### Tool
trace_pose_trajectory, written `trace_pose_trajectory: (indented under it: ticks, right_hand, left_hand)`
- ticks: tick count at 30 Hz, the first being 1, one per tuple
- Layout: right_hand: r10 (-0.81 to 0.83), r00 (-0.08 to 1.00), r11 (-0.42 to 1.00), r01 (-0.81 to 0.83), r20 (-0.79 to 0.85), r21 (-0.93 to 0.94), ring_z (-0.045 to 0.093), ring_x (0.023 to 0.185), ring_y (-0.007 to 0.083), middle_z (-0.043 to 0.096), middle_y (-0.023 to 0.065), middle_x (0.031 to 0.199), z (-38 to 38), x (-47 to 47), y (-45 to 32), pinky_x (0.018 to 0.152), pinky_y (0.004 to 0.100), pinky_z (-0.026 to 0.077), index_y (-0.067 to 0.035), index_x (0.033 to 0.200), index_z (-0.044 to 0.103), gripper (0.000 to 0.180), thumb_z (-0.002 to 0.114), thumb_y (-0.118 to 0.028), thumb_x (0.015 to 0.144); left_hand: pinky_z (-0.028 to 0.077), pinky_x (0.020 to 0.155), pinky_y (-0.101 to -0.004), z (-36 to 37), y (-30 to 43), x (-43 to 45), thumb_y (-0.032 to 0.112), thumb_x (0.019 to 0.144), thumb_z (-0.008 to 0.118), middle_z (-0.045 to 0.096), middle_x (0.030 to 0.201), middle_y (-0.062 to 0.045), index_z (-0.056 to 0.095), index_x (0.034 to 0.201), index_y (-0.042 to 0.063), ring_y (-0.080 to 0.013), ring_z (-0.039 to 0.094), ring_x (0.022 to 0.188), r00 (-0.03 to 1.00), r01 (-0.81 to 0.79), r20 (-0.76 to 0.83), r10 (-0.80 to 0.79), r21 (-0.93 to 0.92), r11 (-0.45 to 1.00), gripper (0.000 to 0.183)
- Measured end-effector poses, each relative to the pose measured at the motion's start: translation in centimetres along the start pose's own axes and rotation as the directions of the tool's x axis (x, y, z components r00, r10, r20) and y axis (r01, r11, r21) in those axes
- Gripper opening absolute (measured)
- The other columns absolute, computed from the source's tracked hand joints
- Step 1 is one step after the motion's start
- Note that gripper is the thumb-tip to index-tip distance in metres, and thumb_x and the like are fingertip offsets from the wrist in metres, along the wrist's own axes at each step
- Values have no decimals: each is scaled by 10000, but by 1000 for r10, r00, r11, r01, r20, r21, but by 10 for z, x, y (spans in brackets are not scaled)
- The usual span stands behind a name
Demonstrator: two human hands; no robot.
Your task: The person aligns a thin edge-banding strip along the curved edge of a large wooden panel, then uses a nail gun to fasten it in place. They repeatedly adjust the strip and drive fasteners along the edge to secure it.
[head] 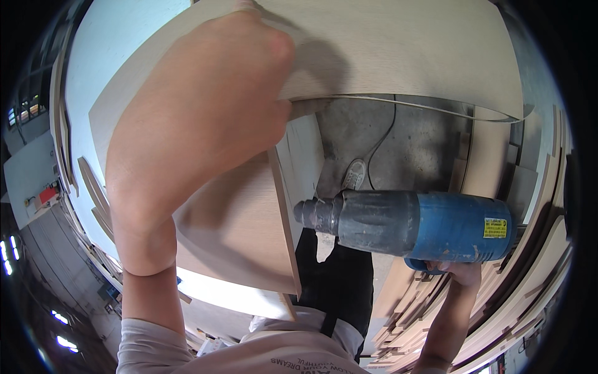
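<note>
My left hand (pixel 210 93) grips the near edge of a pale wood-grain sheet (pixel 411 51), its fingers pinched around the edge. A thin strip (pixel 420 104) bows along that edge toward the right; I cannot tell whether it is part of the sheet. My right hand (pixel 462 271) holds a blue and dark grey heat gun (pixel 420 224) by its handle. The gun lies level in view, with its stepped nozzle (pixel 306 212) pointing left. Below my left wrist, another wood-grain panel (pixel 233 215) has its bare edge facing the nozzle, with a gap between them.
A white board (pixel 126 51) extends under the sheet at the left, with curved wood pieces (pixel 93 187) on it. Stacked wood strips (pixel 430 308) fill the right side. A black cable (pixel 390 131) runs over the concrete floor (pixel 416 154) near my shoe (pixel 355 174).
</note>
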State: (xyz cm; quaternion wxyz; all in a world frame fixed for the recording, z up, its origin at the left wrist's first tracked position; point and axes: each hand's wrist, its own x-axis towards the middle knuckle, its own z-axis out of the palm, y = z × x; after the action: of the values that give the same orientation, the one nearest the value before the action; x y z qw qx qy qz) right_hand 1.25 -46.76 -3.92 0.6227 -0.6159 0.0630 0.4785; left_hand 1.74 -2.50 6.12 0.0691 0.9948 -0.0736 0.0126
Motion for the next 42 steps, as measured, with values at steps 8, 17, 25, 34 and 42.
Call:
trace_pose_trajectory:
  ticks: [8, 17, 25, 34, 42]
  right_hand:
    - [-88, 996, 990, 85, 22, 116, 657, 639, 232, 675, 141, 774, 16, 19, -2, 598, 331, 534, 50, 1199, 583, 614, 882, -242, 749]
    - [-64, 996, 989, 56, 58, 137, 662, 676, 240, 679, 129, 825, 16, 18, -18, 630, 349, 544, -24, 1188, 599, 537, 891, -124, 749]
    - [-113, 991, 974, 96, 76, 206, 661, 666, 244, 683, 155, 847, 24, 24, -31, 595, 363, 538, 4, 1303, 552, 696, 902, -85, 708]
    - [44, 991, 974, -14, -129, 224, 652, 618, 277, 665, 197, 811, 17, 19, -42, 552, 362, 527, 64, 1379, 456, 909, 925, -64, 612]
    - [-159, 985, 983, 164, -61, 78, 622, 573, 281, 649, 175, 779, 6, 6, -33, 524, 366, 502, 37, 1344, 481, 847, 916, -162, 644]
  left_hand:
    - [531, 800, -472, 3, -1, -3, 74, 731, 691, 646, 1024, -250, 684, 907, -43, -420, 653, 850, 997, -32, -71, 29, -39, 999, 212]
    - [520, 810, -486, 11, -4, -9, 57, 740, 660, 643, 961, -252, 678, 942, -59, -430, 640, 869, 987, -51, -158, 39, -78, 996, 234]
    - [498, 830, -487, 7, -4, -17, 25, 756, 617, 621, 931, -245, 633, 1005, -74, -429, 616, 874, 995, -68, -73, 61, -96, 993, 269]
    - [550, 734, -379, 22, -2, -25, 5, 793, 584, 632, 976, -254, 622, 994, -126, -379, 632, 818, 979, -41, -205, -1, -202, 978, 243]
    - [571, 710, -270, 33, -13, -32, 29, 807, 611, 641, 1014, -227, 625, 1055, -138, -299, 668, 865, 875, -172, -456, 162, 21, 985, 299]
